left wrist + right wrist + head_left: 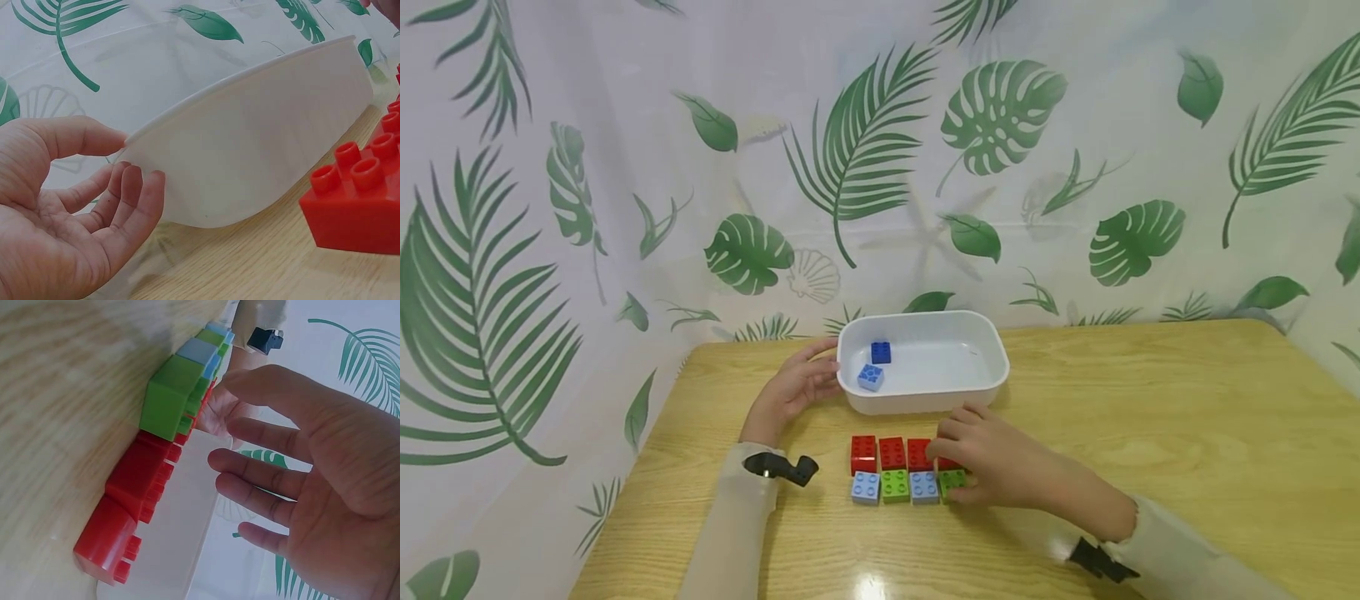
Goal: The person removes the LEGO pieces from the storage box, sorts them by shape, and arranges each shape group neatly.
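A white tray stands near the table's back edge. Inside its left end lie a dark blue brick and a light blue brick. My left hand touches the tray's left end, thumb at the rim and fingers loosely bent against the outer wall. In front of the tray are two rows of bricks: red bricks behind, alternating light blue bricks and green bricks in front. My right hand hovers over their right end, partly hiding the bricks there. In the right wrist view its fingers are spread, holding nothing.
A pale curtain printed with green leaves hangs behind and left of the wooden table. Black straps with small devices sit on the left wrist and the right wrist.
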